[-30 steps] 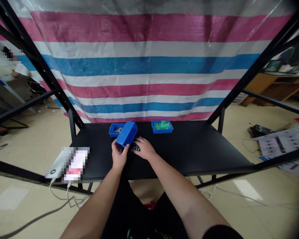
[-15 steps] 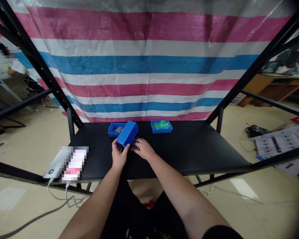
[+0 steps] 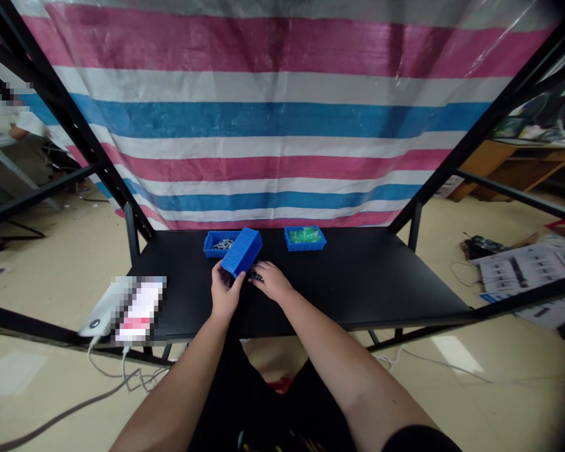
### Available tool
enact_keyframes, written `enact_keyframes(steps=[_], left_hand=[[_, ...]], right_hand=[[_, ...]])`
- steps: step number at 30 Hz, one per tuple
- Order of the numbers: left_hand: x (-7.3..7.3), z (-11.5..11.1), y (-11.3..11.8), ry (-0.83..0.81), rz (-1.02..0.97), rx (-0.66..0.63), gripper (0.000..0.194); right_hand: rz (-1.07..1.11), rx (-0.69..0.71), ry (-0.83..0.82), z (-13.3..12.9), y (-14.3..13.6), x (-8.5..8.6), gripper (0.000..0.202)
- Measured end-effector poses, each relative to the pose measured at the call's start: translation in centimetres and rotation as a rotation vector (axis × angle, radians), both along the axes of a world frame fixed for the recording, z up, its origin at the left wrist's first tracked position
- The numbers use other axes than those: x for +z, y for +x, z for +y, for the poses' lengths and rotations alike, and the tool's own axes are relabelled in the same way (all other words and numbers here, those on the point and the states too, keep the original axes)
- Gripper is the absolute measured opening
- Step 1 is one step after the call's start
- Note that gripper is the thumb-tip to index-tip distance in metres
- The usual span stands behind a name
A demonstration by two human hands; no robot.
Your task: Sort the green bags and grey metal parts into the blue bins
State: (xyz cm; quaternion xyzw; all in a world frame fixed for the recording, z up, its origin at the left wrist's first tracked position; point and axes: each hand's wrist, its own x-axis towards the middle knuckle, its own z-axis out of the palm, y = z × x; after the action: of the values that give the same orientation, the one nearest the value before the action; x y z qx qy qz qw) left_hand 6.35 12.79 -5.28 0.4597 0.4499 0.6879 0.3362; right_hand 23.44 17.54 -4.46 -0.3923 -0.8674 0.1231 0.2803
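Observation:
A blue plastic bin [image 3: 241,252] is tipped on its side above the black tabletop, its opening turned toward the right. My left hand [image 3: 225,292] is closed around the bin's lower end. Beside that opening, my right hand [image 3: 272,281] is cupped with fingers and thumb curled round small dark parts [image 3: 257,276], which are mostly hidden by the hand. Partly behind the tipped bin stands a second blue bin [image 3: 211,252] with small metallic pieces [image 3: 225,244] in it.
Toward the back right of the black table [image 3: 358,282], a blue bin [image 3: 306,247] holds green pieces in clear wrapping. Two cabled, partly blurred-out devices [image 3: 96,317] lie at the left edge. Black frame posts flank the table, with a striped sheet [image 3: 273,119] behind.
The tipped bin and my left hand are almost where they were. My right hand has shifted very slightly, and fewer dark parts show beneath it.

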Motion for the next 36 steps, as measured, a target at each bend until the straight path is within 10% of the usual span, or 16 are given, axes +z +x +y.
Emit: enact_keyframes(steps=[36], left_hand=[[0.19, -0.10, -0.24, 0.020, -0.003, 0.027, 0.065]], right_hand=[[0.031, 0.049, 0.024, -0.29, 0.56, -0.48, 0.033]])
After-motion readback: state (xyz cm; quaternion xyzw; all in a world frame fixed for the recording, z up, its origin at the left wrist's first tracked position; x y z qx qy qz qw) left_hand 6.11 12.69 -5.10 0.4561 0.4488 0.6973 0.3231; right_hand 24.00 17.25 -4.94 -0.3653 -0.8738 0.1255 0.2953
